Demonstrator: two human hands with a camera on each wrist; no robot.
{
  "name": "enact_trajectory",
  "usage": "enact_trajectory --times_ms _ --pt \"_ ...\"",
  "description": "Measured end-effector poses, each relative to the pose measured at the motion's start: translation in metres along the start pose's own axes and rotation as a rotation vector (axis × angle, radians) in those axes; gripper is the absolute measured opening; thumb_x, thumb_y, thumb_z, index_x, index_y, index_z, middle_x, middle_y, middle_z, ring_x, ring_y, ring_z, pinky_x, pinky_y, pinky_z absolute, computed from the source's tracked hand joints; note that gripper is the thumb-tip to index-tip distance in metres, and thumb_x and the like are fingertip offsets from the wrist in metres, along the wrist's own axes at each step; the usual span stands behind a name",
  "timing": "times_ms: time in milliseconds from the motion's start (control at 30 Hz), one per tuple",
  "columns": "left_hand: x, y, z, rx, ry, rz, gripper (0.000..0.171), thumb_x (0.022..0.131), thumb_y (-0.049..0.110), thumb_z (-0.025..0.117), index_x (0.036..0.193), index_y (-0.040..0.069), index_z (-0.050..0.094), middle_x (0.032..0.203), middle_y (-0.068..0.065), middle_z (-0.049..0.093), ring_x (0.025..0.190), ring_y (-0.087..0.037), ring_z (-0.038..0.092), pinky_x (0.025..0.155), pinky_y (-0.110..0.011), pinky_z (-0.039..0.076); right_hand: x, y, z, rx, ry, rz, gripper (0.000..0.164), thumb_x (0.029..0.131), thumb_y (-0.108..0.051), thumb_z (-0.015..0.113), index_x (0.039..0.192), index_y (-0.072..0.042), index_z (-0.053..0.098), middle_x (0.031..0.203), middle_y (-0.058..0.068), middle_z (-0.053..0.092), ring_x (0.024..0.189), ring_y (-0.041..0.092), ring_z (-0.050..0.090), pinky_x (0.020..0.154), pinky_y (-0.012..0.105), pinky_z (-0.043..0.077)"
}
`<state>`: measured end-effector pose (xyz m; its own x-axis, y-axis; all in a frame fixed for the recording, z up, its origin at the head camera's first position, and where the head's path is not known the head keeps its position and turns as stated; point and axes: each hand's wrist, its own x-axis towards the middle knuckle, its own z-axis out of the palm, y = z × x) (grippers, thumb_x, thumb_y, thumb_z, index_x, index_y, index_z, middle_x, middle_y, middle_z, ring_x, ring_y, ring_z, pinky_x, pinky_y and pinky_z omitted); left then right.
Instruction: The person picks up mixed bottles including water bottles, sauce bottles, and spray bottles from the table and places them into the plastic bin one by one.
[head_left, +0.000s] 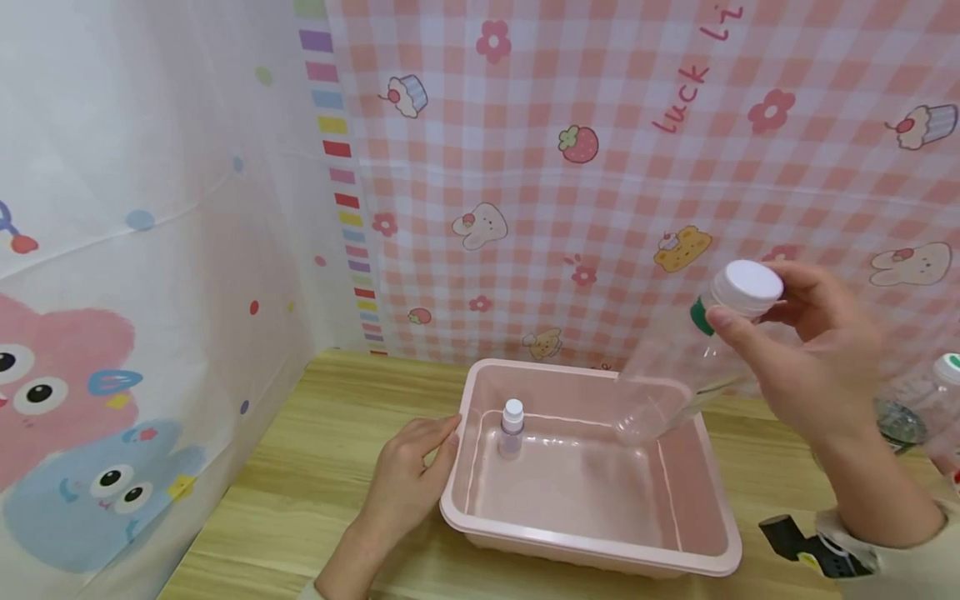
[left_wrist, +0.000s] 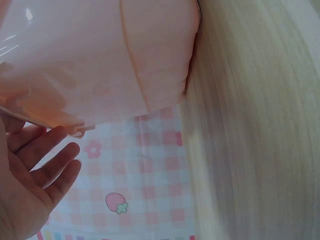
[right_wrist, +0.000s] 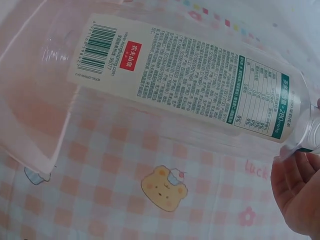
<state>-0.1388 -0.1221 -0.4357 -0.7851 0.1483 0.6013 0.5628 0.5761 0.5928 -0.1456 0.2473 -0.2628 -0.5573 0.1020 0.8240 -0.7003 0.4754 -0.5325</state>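
My right hand point(head_left: 832, 358) grips a large clear plastic bottle point(head_left: 660, 367) by the neck, just under its white cap. The bottle tilts, with its base low over the right part of a pink plastic basin point(head_left: 585, 550). In the right wrist view a printed label point(right_wrist: 185, 80) with a barcode runs along the bottle's side. My left hand point(head_left: 408, 471) rests at the basin's left rim, its fingertips point(left_wrist: 60, 132) touching the rim from outside, the other fingers loosely extended. A small bottle point(head_left: 512, 429) with a white cap stands upright inside the basin, near its left wall.
The basin sits on a wood-grain table point(head_left: 300, 467) before a pink checked cloth point(head_left: 525, 208). To the right, partly behind my right forearm, are more clear bottles point(head_left: 930, 400). A black object point(head_left: 783, 537) is by my right sleeve.
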Motion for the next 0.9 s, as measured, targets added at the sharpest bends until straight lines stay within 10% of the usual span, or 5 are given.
enact_trajectory --times_ms 367,900 --pt "0.0 0.0 0.0 0.003 -0.003 0.004 0.026 0.096 0.008 0.071 0.121 0.002 0.078 0.116 -0.006 0.078 0.107 -0.018 0.072 0.092 -0.042 0.061 -0.007 -0.007 0.03 -0.122 -0.136 0.184 0.047 0.082 0.003 0.086 0.124 0.005 0.063 0.103 -0.019 0.068 0.092 0.007 0.062 0.075 0.013 0.051" --pt "0.0 0.0 0.0 0.007 0.003 0.011 0.026 0.095 0.007 0.072 0.12 0.002 0.078 0.115 -0.006 0.078 0.106 -0.018 0.072 0.092 -0.042 0.061 -0.012 -0.013 0.064 -0.132 -0.366 0.439 0.053 0.089 -0.028 0.086 0.125 -0.001 0.059 0.109 0.011 0.071 0.091 0.016 0.065 0.071 0.019 0.053"
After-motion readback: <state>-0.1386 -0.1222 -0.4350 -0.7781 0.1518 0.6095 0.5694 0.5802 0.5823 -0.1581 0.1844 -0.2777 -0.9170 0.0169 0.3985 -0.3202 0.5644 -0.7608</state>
